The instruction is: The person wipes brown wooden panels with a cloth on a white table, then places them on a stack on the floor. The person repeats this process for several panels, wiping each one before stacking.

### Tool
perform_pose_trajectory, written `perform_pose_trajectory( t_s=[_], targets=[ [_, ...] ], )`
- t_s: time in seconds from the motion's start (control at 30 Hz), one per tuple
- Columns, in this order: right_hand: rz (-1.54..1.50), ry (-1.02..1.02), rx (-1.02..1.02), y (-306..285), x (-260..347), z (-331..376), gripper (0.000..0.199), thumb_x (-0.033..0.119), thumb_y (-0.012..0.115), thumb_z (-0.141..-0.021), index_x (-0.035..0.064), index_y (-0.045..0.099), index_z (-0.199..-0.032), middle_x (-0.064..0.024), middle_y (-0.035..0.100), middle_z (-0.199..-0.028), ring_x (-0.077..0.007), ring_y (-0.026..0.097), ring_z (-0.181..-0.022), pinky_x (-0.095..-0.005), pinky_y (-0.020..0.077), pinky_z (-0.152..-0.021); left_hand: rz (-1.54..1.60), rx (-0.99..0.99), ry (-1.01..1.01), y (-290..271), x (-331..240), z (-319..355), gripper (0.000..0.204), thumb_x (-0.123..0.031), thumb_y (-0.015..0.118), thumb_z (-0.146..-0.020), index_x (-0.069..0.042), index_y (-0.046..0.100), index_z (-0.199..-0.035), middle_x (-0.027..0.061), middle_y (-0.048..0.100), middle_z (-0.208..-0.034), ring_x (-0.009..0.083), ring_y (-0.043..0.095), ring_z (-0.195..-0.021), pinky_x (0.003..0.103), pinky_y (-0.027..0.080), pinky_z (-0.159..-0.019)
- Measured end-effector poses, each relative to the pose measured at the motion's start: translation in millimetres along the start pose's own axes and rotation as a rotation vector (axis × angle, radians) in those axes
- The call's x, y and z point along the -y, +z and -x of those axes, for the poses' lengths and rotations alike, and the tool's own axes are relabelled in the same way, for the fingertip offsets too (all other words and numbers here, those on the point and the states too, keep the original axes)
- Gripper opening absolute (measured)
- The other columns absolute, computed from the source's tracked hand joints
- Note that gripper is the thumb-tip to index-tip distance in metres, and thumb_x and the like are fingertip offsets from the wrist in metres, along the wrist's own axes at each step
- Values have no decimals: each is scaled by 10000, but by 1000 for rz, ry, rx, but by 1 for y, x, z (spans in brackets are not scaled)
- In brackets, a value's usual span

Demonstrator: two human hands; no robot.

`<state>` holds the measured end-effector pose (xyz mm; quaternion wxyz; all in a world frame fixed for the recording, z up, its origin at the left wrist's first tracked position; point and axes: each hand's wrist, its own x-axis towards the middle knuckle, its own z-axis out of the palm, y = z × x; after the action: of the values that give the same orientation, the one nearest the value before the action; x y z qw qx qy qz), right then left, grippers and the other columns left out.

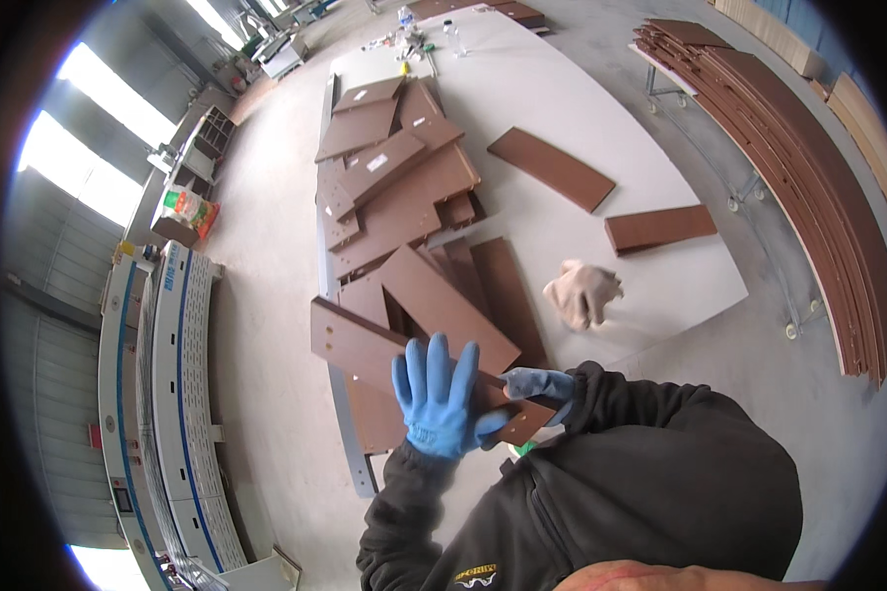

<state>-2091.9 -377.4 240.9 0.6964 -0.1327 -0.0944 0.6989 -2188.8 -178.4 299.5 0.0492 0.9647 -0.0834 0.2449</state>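
Blue glove spread wide, my left hand [434, 394] lies flat on a brown board [360, 347] over the near tabletop [675, 197]; my right hand [542, 385] grips its near end. Beyond the board: piled panels [389, 229], then a clear bottle [452, 37], contents too small to tell. Right of it: crumpled beige cloth [583, 294].

"What carries the things?"

"A long, pale table [522, 84] — brown panels [399, 231] lie heaped along its left side, some with white labels."

"And elsewhere on it?"

"Right of them, two separate boards [552, 169], crumpled beige fabric [579, 295] — and a clear bottle [452, 39] toward the far end."
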Motion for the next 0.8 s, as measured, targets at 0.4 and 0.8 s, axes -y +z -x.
perform_pose_trajectory(
  t_s=[0.4,0.8],
  targets=[
    [539,46,216,-39,96,130,835,353,889,-849,-27,541,-1506,-71,709,-1247,-134,622,-1111,-304,490,-994,-312,-229,43,32,-156,-78,658,-780,590,-893,-212,719,-1201,101,596,-1079,344,530,-906,556,355,-894],
    [506,-162,-55,-39,50,311,830,180,876,-823,1,508,-1545,-130,631,-1422,-256,601,-1297,-425,454,-1144,99,-259,351,56,-276,-130,679,-738,596,-898,-147,751,-1195,104,623,-1073,295,557,-847,449,385,-743]
  ],
)
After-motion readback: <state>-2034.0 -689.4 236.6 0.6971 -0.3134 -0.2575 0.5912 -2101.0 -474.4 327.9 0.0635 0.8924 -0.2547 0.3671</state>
